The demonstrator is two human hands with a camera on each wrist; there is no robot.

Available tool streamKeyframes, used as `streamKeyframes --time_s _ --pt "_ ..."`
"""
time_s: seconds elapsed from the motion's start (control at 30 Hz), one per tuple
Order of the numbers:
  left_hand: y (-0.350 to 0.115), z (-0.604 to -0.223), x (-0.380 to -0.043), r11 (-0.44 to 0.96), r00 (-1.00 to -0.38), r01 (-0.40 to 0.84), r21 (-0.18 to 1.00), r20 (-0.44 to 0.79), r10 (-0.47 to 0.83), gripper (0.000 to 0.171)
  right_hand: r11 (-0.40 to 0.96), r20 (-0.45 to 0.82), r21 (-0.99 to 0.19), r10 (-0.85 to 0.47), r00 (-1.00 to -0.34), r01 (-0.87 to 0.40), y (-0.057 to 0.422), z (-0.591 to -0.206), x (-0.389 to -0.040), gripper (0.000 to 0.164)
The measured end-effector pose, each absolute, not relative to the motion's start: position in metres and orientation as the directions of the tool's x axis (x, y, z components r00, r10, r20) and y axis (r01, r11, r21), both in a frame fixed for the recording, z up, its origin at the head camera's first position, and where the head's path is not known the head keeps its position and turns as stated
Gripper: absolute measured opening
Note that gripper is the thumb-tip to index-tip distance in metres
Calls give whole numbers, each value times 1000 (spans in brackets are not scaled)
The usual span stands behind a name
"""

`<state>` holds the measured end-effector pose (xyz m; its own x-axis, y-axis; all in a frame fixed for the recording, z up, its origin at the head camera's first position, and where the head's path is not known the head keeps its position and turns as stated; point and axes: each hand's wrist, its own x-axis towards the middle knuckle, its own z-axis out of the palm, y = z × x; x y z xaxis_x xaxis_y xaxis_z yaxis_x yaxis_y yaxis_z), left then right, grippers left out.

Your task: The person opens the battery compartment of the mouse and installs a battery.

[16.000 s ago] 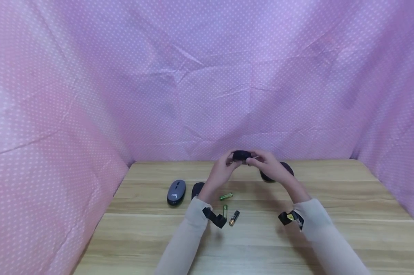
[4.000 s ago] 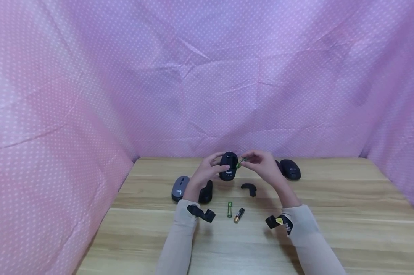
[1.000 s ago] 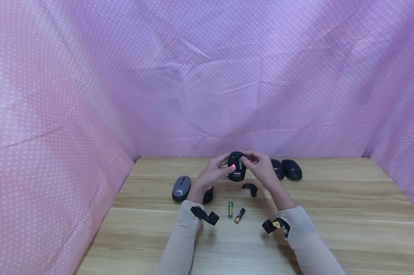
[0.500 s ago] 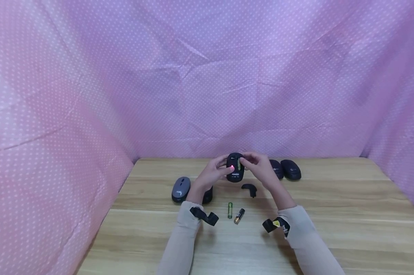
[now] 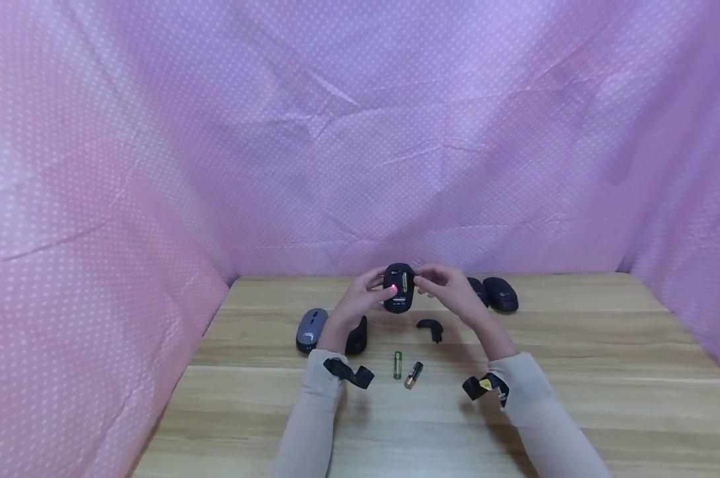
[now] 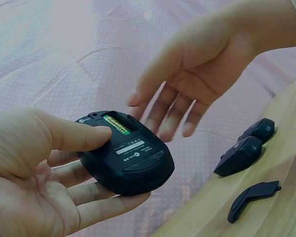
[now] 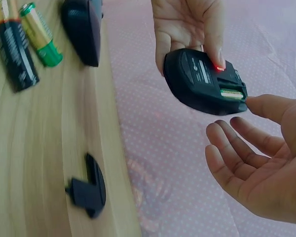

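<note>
My left hand [image 5: 355, 304] holds a black computer mouse [image 6: 138, 165] with its underside turned up, thumb across the bottom, fingers beneath. A red light glows beside that thumb. Inside the uncovered battery slot lies a green battery [image 6: 117, 125]. My right hand [image 5: 455, 292] is beside the mouse's right edge, fingers loosely bent and holding nothing; the thumb tip is close to the edge, and I cannot tell whether it touches. On the table below lies the black curved battery cover [image 5: 431, 327]. Nearer me are a loose green battery [image 5: 398, 365] and a black-and-copper battery [image 5: 413, 375].
A grey mouse [image 5: 310, 330] stands on the left of the wooden table [image 5: 264, 411], with a black mouse [image 5: 358, 337] partly hidden by my left wrist. Two more black mice, one of them the outer mouse [image 5: 502, 295], sit at the back right. Pink dotted cloth [image 5: 360, 166] hangs behind.
The cover came off the mouse onto the table. A green battery passed from my right hand into the slot. Lately the right thumb left the battery, and the mouse shifted slightly left.
</note>
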<state>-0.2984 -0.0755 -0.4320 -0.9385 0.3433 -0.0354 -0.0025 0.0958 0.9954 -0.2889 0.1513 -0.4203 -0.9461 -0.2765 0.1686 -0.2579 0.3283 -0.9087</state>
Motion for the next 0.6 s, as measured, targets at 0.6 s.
streamKeyframes --time_s 0.6 --pt "-83 -431 -299 65 -944 -10 998 -31 329 56 650 51 -684 -409 -911 -331 170 -439 -291 23"
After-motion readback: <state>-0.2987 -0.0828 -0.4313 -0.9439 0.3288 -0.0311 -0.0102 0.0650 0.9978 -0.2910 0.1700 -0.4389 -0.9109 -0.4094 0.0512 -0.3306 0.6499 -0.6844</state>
